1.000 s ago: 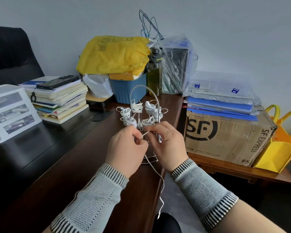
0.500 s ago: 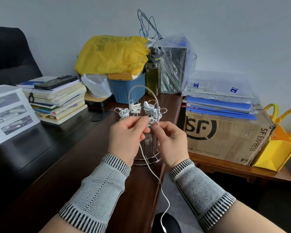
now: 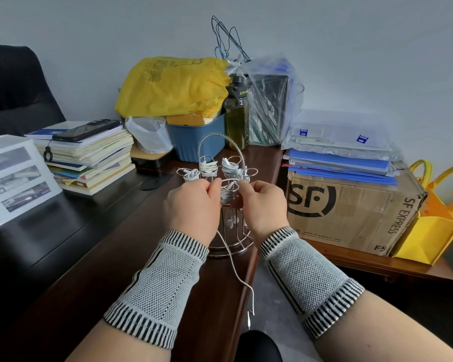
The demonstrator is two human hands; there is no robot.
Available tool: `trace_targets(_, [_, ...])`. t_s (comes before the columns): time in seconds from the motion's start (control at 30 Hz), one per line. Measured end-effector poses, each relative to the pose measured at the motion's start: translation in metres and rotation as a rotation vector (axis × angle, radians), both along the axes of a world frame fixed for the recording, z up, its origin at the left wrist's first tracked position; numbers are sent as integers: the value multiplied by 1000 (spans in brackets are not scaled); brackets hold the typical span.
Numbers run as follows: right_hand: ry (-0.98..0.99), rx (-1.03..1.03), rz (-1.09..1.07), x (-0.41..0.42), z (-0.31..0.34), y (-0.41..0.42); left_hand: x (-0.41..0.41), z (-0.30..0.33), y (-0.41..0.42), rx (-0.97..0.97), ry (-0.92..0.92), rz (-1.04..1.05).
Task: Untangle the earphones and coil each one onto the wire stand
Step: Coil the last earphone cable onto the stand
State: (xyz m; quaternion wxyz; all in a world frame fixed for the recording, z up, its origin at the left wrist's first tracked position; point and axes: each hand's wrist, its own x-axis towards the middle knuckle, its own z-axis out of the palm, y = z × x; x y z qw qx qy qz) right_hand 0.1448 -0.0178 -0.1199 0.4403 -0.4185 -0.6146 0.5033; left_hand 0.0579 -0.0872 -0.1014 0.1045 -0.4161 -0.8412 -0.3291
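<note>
Hands meet in front of the wire stand [image 3: 221, 158], which sits near the counter [image 3: 94, 270] edge; the left hand [image 3: 191, 207] and right hand [image 3: 263, 205] both pinch a white earphone cable [image 3: 234, 270] at a loop between their fingers; the cable's tail hangs below them, past the counter's right edge; coiled earphones [image 3: 229, 167] ring the stand just beyond the fingers; a cardboard box [image 3: 351, 212] crowds the right side, books [image 3: 89, 158] lie far left.
</note>
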Motion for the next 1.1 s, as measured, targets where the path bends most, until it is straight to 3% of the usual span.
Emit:
trace_targets(0.23, [11,-134,7,-2,3,8,-2,0,-5,-55,13,-36])
trace_targets(0.33, [58,-195,25,-1,2,8,-2,-8,-10,9,-29,-104])
trace_targets(0.5, [93,-203,6,-1,-3,8,-6,-24,-7,258,-389,-187])
trace_targets(0.8, [120,-49,-65,3,-14,4,-2,-42,1,446,-751,-296])
trace_targets(1.1, [227,31,61,14,-21,-14,-7,-53,2,478,-713,-354])
